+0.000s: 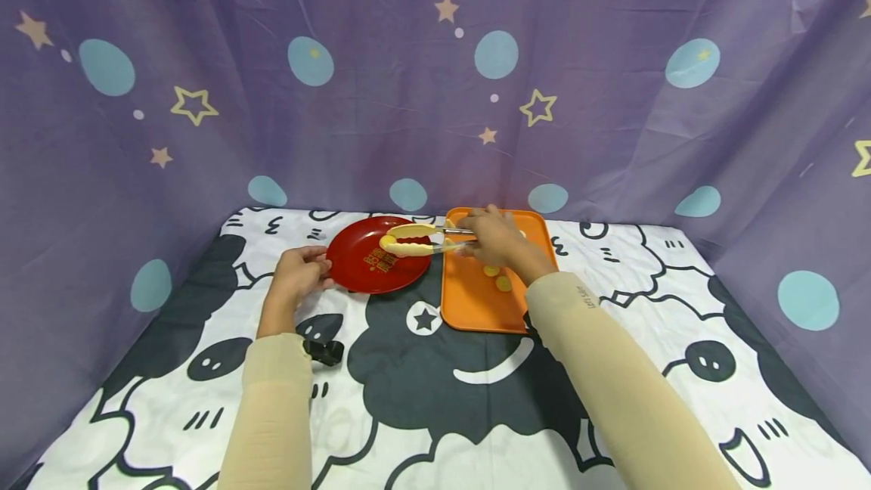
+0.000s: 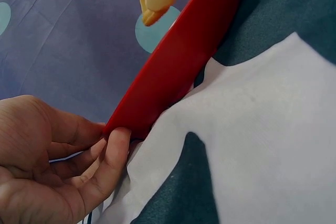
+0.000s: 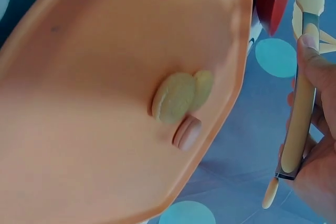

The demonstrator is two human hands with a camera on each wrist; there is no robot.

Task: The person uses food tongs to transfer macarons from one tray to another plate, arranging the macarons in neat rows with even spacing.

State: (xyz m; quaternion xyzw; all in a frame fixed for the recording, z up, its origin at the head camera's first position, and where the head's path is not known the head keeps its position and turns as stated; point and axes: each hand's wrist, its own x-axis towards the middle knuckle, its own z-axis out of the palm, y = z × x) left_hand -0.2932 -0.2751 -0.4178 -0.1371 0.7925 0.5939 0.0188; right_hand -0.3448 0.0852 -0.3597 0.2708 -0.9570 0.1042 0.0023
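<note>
My left hand (image 1: 298, 277) pinches the near-left rim of a round red plate (image 1: 347, 259) with gold lettering. In the left wrist view, the thumb and fingers grip the edge of the plate (image 2: 157, 72). My right hand (image 1: 495, 234) grips cream-tipped tongs (image 1: 411, 249) with metal arms, reaching left over the plate. A small yellow round piece (image 1: 388, 241) shows at the tongs' tips; whether it is firmly clamped I cannot tell. Below the right hand lies an orange tray (image 1: 469, 308). On it, the right wrist view shows yellow macarons (image 3: 176, 98) and a pink macaron (image 3: 187, 132).
Plate and tray lie side by side at the back of a table covered by a cartoon-print cloth (image 1: 435, 399). A purple curtain (image 1: 408, 82) hangs right behind them. A black object (image 1: 323, 351) is at the left wrist.
</note>
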